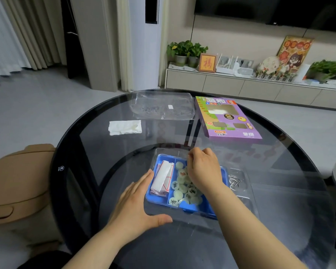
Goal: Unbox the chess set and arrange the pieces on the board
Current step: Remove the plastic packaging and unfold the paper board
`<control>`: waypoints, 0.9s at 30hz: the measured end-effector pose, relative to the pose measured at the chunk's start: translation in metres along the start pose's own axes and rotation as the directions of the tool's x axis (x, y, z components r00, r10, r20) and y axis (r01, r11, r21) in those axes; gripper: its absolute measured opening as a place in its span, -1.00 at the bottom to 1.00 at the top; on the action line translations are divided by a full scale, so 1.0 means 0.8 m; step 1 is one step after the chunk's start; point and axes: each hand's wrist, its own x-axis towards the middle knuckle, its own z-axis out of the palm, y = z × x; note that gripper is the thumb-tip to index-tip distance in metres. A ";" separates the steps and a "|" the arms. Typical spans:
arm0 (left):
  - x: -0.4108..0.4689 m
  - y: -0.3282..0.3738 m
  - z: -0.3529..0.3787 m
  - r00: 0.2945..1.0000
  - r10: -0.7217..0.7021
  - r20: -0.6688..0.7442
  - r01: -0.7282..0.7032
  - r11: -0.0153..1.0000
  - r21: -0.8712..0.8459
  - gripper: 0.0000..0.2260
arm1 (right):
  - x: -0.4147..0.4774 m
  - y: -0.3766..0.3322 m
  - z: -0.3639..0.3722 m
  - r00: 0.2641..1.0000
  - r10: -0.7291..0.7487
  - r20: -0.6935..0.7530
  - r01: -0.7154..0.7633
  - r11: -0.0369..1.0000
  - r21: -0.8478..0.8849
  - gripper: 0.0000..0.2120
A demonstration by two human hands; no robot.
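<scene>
Watching remotely, I am seeing the left grip (136, 202) lying released. Its fingers are stretching out straight and together, pressing against the left wall of the blue tray (192, 208), while the thumb is spreading wide along the near corner. The forearm is coming in from the lower left.

The right grip (204, 167) is hovering over the tray's right compartment with the back of the hand facing me and the knuckles bending downward at the far rim. Its fingertips are hiding behind the hand, so I cannot tell whether it is clenching on anything.

The chess pieces (177, 194), pale round discs with red or dark characters, are lying heaped in that right compartment, and the wrist is covering part of the heap. The folded paper board (163, 177), white with red lines, is sitting in the left compartment. A clear plastic shell (239, 183) is showing around the tray; its edges are blending into the reflections and are hard to make out.

Everything is resting on the dark glass table (105, 152). Farther back, the purple box (229, 117) is lying flat, beside a clear plastic wrapper (163, 105) and a white tissue (124, 127).
</scene>
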 end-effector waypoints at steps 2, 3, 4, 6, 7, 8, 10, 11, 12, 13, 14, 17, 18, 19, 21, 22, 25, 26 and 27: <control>-0.001 0.005 0.000 1.000 -0.001 0.002 0.001 1.000 -0.020 0.12 | -0.003 -0.005 0.000 0.996 -0.049 0.080 0.056 0.994 -0.097 -0.69; -0.002 0.007 0.000 1.000 -0.005 -0.013 0.005 1.000 -0.020 0.06 | -0.006 -0.007 0.001 0.991 -0.069 0.111 0.084 0.987 -0.135 -0.66; -0.003 0.009 0.000 1.000 -0.003 -0.029 0.002 1.000 -0.014 0.03 | -0.008 -0.008 0.002 0.987 -0.078 0.140 0.100 0.981 -0.163 -0.62; -0.003 0.008 0.001 0.999 0.007 -0.034 -0.006 1.000 0.007 0.02 | -0.011 -0.007 0.004 0.984 -0.055 0.167 0.085 0.980 -0.180 -0.64; -0.003 0.007 0.002 1.000 0.005 -0.022 -0.005 1.000 0.009 0.04 | -0.011 -0.005 0.004 0.986 -0.034 0.163 0.061 0.984 -0.166 -0.66; -0.003 0.006 0.003 1.000 0.008 -0.014 -0.008 1.000 0.005 0.07 | -0.009 -0.003 0.005 0.989 -0.014 0.148 0.033 0.991 -0.129 -0.67; -0.002 0.001 0.004 0.999 0.021 -0.027 -0.021 1.000 -0.009 0.10 | -0.004 -0.001 0.004 0.994 0.022 0.105 -0.018 0.999 -0.036 -0.68; -0.001 -0.001 0.005 0.999 0.027 -0.036 -0.027 1.000 -0.008 0.11 | -0.002 0.000 0.004 0.996 0.030 0.080 -0.029 0.999 -0.019 -0.67; -0.001 -0.002 0.005 0.999 0.032 -0.043 -0.033 0.999 -0.007 0.10 | 0.001 0.000 0.004 0.998 0.025 0.055 -0.024 0.999 -0.027 -0.66; 0.000 -0.003 0.005 0.998 0.037 -0.048 -0.037 0.999 -0.008 0.10 | 0.003 0.001 0.004 0.999 0.017 0.040 -0.015 0.999 -0.048 -0.65; 0.001 -0.003 0.006 0.998 0.042 -0.051 -0.042 0.999 -0.005 0.09 | 0.004 0.001 0.005 0.999 0.010 0.036 -0.007 0.998 -0.065 -0.63; 0.001 0.002 0.004 0.996 0.059 -0.060 -0.059 0.998 -0.002 0.05 | 0.003 0.001 0.002 0.999 -0.014 0.039 0.016 0.998 -0.055 -0.62; 0.000 0.005 0.003 0.996 0.061 -0.063 -0.061 0.998 -0.005 0.00 | 0.004 0.000 -0.003 0.999 -0.025 0.043 0.027 0.999 -0.036 -0.63; -0.002 0.009 0.002 0.996 0.063 -0.062 -0.064 0.998 -0.001 -0.05 | 0.005 0.000 -0.010 0.997 -0.042 0.061 0.043 0.999 -0.019 -0.64; -0.005 0.014 0.001 0.997 0.056 -0.056 -0.056 0.998 0.005 -0.08 | 0.012 0.000 -0.032 0.984 -0.074 0.160 0.074 0.997 0.007 -0.66; -0.005 0.013 0.001 0.998 0.047 -0.047 -0.047 0.999 0.008 -0.07 | 0.016 0.001 -0.045 0.966 -0.084 0.243 0.081 0.996 0.024 -0.67; -0.005 0.012 0.000 1.000 0.014 -0.021 -0.014 1.000 0.020 -0.06 | 0.034 0.007 -0.076 0.862 -0.099 0.498 0.048 0.992 0.114 -0.67; -0.006 0.012 -0.001 1.000 0.017 -0.021 -0.017 1.000 0.024 -0.06 | 0.039 0.011 -0.081 0.824 -0.102 0.557 0.005 0.985 0.174 -0.70; -0.007 0.015 -0.001 0.999 0.025 -0.022 -0.024 0.999 0.030 -0.06 | 0.042 0.014 -0.084 0.792 -0.104 0.602 -0.061 0.967 0.248 -0.74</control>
